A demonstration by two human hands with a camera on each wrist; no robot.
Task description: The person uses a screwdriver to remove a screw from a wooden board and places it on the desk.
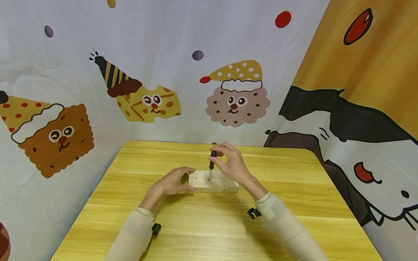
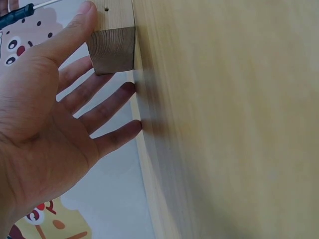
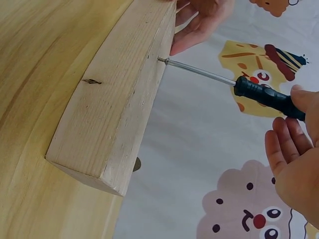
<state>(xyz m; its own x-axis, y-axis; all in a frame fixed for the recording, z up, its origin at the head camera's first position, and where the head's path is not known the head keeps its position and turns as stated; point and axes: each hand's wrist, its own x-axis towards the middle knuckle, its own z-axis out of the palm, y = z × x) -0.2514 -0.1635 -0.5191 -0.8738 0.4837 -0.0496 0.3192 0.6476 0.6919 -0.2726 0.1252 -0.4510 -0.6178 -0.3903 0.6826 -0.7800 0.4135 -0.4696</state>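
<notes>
A pale wooden block (image 1: 199, 184) lies flat on the table, with small holes in its upper face. My left hand (image 1: 173, 182) holds the block's left end, thumb on the near side and fingers toward the far side. In the left wrist view that end grain (image 2: 113, 50) shows between thumb and fingers. My right hand (image 1: 233, 163) grips the black handle of a screwdriver (image 3: 266, 97), which stands nearly upright over the block. Its metal shaft meets a small screw (image 3: 161, 59) that sticks out of the upper face.
The yellow wood-grain table (image 1: 202, 228) extends around the block on all sides. Behind it hangs a pale cloth backdrop (image 1: 183, 29) with cartoon prints, close to the table's back edge. Black wrist mounts (image 1: 254, 213) sit on both cream sleeves.
</notes>
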